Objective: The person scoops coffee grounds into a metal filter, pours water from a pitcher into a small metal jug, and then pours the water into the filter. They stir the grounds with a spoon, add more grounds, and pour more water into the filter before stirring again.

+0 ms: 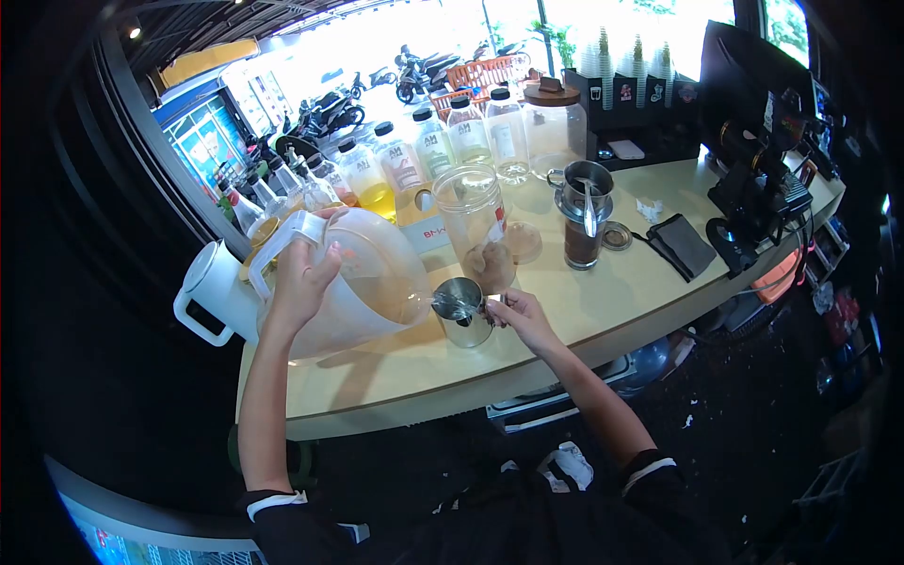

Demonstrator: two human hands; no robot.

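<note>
My left hand (306,278) is wrapped round the handle of a large translucent plastic pitcher (363,273), tilted to the right. From its spout a clear liquid runs into a metal cup (468,325) on the counter. The fingers of my right hand (521,315) close on the handle at the cup's right side. Right behind the cup stands a clear jar (471,212) with brownish contents low down. A metal drip filter (586,193) with a spoon in it sits on a glass of brown liquid (581,247), to the right.
Several labelled bottles (399,160) line the counter's back edge, beside a lidded jar (556,132). A white jug (212,287) stands at the left. To the right are a dark cloth (680,247), a monitor (753,85) and stacked cups (603,71). The wooden counter (395,391) has a curved front edge.
</note>
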